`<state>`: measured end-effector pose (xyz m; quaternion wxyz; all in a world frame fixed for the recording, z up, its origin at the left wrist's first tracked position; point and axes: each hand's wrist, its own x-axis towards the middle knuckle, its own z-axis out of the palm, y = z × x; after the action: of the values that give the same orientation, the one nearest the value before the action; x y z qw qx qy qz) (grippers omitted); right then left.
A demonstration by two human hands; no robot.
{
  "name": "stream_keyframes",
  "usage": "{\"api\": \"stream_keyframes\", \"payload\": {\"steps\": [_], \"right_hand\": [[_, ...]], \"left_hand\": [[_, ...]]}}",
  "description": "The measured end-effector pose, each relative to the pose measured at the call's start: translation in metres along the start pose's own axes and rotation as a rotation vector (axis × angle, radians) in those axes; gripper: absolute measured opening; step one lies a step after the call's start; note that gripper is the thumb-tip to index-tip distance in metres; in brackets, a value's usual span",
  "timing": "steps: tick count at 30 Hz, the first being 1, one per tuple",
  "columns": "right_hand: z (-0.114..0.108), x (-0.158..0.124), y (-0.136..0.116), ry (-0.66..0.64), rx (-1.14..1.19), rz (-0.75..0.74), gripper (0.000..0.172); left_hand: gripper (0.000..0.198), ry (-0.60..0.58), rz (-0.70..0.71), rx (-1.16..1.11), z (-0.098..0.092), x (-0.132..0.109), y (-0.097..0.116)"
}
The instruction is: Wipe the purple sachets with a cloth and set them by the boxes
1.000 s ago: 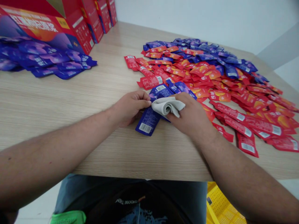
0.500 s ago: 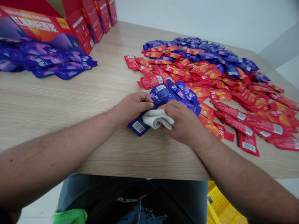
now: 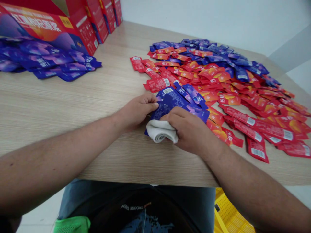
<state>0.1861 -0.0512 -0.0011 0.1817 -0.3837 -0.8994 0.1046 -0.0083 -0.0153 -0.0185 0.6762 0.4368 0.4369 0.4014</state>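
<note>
My left hand [image 3: 137, 111] pinches the near edge of a blue-purple foil sachet [image 3: 173, 103] between thumb and fingers. My right hand [image 3: 190, 131] presses a folded white cloth [image 3: 160, 131] down onto the sachets, with the fingers over its top. The cloth covers the lower end of a sachet, and only a blue corner shows beside it. Several blue sachets overlap under my hands, on the light wood-grain table [image 3: 60, 100]. Red sachets [image 3: 257, 129] with barcodes lie just right of my right hand.
A large spread of red and blue sachets [image 3: 213, 71] covers the far right of the table. A blue sachet pile [image 3: 43, 58] lies at far left, below red cartons [image 3: 73, 26]. A yellow plastic crate [image 3: 230, 216] stands below the table edge at right.
The white cloth has slid toward me and left over the sachets, hiding the barcode end of the lower sachet. Both hands have stayed close together on the sachets.
</note>
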Motion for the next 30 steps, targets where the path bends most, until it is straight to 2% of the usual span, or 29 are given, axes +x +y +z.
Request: {"api": "stream_keyframes", "payload": {"steps": [4,5,8,9,13,14,17,18,22,26,30], "right_hand": [[-0.001,0.001,0.000,0.144,-0.044,0.078,0.020],[-0.001,0.001,0.000,0.119,-0.027,0.052,0.019],[0.002,0.001,-0.004,-0.067,0.034,-0.065,0.018],[0.003,0.000,-0.004,-0.082,0.032,-0.059,0.018],[0.005,0.000,-0.006,0.069,-0.005,0.082,0.020],[0.005,0.000,-0.006,0.049,0.001,0.062,0.020],[0.007,0.001,-0.008,-0.119,0.019,-0.067,0.019],[0.007,0.001,-0.008,-0.131,0.013,-0.069,0.019],[0.007,0.001,-0.008,0.025,-0.008,0.054,0.021],[0.008,0.000,-0.010,-0.092,0.003,-0.040,0.020],[0.010,0.000,-0.009,0.047,-0.001,0.091,0.021]], "left_hand": [[0.012,0.023,-0.027,-0.007,0.001,-0.001,0.003],[0.012,0.020,-0.024,-0.002,0.001,-0.001,0.003],[0.013,0.009,-0.019,0.016,0.000,0.000,0.001],[0.013,0.017,-0.023,0.019,0.000,0.000,0.001],[0.013,0.068,-0.038,0.007,0.002,0.001,0.001],[0.013,0.071,-0.036,0.014,0.002,0.001,0.001],[0.011,0.059,-0.033,0.048,0.002,0.001,0.002],[0.010,0.060,-0.035,0.053,0.002,0.001,0.002],[0.010,0.091,-0.009,0.079,0.000,0.002,0.000],[0.010,0.101,0.034,0.133,-0.003,0.004,-0.004],[0.011,0.132,0.042,0.125,-0.001,0.003,-0.002]]}}
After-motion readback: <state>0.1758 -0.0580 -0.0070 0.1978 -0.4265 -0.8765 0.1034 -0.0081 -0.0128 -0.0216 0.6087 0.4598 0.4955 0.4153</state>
